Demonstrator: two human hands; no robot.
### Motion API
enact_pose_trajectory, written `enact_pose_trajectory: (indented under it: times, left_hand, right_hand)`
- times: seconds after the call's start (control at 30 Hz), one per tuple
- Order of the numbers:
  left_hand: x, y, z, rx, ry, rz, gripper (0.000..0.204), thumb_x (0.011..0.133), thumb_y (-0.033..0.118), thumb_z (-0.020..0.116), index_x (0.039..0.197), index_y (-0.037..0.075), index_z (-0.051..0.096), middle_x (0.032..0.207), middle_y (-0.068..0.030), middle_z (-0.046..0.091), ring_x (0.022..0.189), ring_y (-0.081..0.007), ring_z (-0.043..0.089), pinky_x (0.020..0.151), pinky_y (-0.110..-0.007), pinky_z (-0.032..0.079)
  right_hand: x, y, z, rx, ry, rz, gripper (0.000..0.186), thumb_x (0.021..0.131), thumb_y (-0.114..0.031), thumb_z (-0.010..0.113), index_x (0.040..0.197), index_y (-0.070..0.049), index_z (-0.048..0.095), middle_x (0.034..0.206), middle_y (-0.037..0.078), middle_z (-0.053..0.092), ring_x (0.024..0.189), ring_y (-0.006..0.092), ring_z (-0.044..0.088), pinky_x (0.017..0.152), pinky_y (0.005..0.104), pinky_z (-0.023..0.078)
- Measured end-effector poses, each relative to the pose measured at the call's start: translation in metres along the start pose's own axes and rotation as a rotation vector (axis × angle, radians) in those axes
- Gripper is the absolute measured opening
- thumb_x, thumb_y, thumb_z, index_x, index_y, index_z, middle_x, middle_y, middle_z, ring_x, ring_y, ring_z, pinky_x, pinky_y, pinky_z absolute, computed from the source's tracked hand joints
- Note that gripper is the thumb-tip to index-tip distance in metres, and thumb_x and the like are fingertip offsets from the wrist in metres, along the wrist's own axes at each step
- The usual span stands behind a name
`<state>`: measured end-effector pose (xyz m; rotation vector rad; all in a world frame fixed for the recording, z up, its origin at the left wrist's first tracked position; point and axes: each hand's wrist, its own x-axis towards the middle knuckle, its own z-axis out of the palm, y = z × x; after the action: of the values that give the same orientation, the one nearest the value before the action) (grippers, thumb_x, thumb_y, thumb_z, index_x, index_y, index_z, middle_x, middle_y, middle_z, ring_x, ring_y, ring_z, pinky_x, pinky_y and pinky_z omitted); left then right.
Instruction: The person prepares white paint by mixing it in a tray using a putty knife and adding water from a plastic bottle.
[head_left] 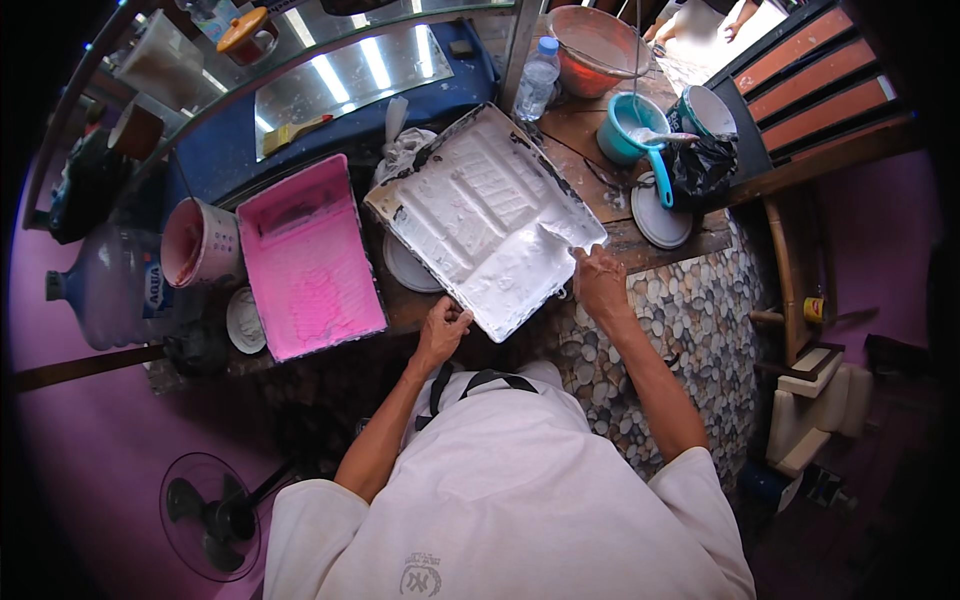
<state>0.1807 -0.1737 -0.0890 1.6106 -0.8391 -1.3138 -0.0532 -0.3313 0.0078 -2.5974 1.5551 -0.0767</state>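
Note:
A large paint tray (412, 218) coated with thick white paint lies tilted across the table edge in front of me. My left hand (440, 333) is closed on its near left corner, thumb and fingertips at the rim. Over the tray's right corner, my right hand (602, 287) has its fingers curled together beside a raised patch of white paint. Whether they grip the rim or a thin tool is hidden. Just left of the white tray sits a second tray (356, 225) coated in pink paint.
Left are a paint-stained bucket (212, 240) and a large water jug (110, 285). A brush (295, 134) lies behind the pink tray. At the back right stand a bottle (538, 80), an orange basin (598, 50) and a turquoise dipper (625, 130). A fan (215, 515) stands lower left.

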Motion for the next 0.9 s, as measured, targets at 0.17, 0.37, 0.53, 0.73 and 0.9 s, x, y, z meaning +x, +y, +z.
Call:
enact_pose_trajectory:
  times: [0.17,0.37,0.53,0.73,0.9]
  left_hand:
    - [0.001,-0.004,0.000,-0.015,0.000,0.024,0.021,0.089,0.018,0.063,0.095,-0.002,0.057,0.079,-0.0063,0.063,0.066,-0.0101,0.059,0.059,-0.025,0.051]
    - [0.001,-0.001,0.000,-0.015,-0.002,0.021,0.022,0.089,0.018,0.064,0.096,-0.002,0.057,0.079,-0.0062,0.063,0.067,-0.0101,0.059,0.060,-0.025,0.051]
    - [-0.001,0.001,0.001,-0.051,-0.006,-0.009,0.021,0.088,0.018,0.064,0.096,-0.001,0.058,0.079,-0.0054,0.062,0.066,-0.0099,0.059,0.061,-0.024,0.050]
    - [-0.001,-0.003,0.001,-0.049,0.010,0.001,0.020,0.089,0.017,0.064,0.096,-0.001,0.058,0.079,-0.0056,0.062,0.065,-0.0096,0.058,0.060,-0.024,0.050]
    - [-0.001,-0.009,0.000,-0.053,0.006,0.009,0.020,0.089,0.017,0.064,0.095,-0.001,0.057,0.079,-0.0058,0.062,0.065,-0.0098,0.058,0.060,-0.024,0.050]
  right_hand:
    - [-0.025,-0.035,0.002,0.032,0.001,-0.129,0.017,0.081,-0.003,0.051,0.095,0.000,0.060,0.088,0.018,0.058,0.082,0.0318,0.064,0.067,0.0403,0.054]
    - [-0.052,-0.057,0.006,-0.011,-0.005,-0.372,0.025,0.076,-0.003,0.055,0.100,0.002,0.061,0.087,0.014,0.055,0.081,0.0255,0.060,0.063,0.0327,0.051]
    - [-0.061,-0.062,-0.011,0.048,-0.049,-0.386,0.029,0.077,-0.004,0.055,0.105,-0.002,0.061,0.087,0.012,0.055,0.083,0.0265,0.059,0.063,0.0359,0.050]
    - [-0.061,-0.076,-0.005,0.064,-0.004,-0.407,0.028,0.074,-0.004,0.056,0.101,0.001,0.062,0.087,0.012,0.054,0.085,0.0250,0.057,0.063,0.0344,0.048]
    - [-0.066,-0.057,-0.008,0.022,0.000,-0.419,0.025,0.076,-0.007,0.057,0.099,0.000,0.064,0.087,0.011,0.055,0.084,0.0256,0.057,0.064,0.0360,0.048]
